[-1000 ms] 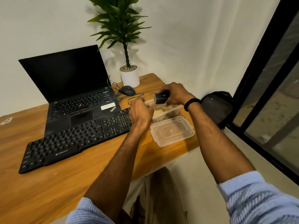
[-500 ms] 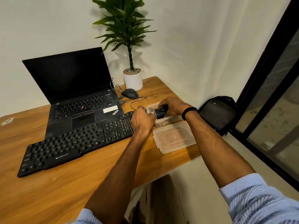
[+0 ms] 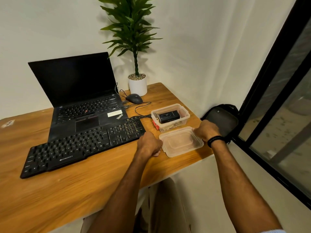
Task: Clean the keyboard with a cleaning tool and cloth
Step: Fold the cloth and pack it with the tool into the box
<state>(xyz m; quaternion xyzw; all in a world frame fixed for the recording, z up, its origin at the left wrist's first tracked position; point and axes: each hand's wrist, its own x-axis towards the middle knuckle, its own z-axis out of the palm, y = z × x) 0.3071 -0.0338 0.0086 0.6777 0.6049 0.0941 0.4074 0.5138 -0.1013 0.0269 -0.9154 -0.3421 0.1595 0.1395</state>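
Beside the Zebronics keyboard (image 3: 80,148) — ThinkPad laptop (image 3: 87,115) behind — left hand (image 3: 149,145) and right hand (image 3: 206,130) pinch the clear lid (image 3: 180,142) at its ends.

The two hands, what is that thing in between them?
A clear lid lies on the desk between the left hand and the right hand, each curled at one of its edges. The head view shows it.
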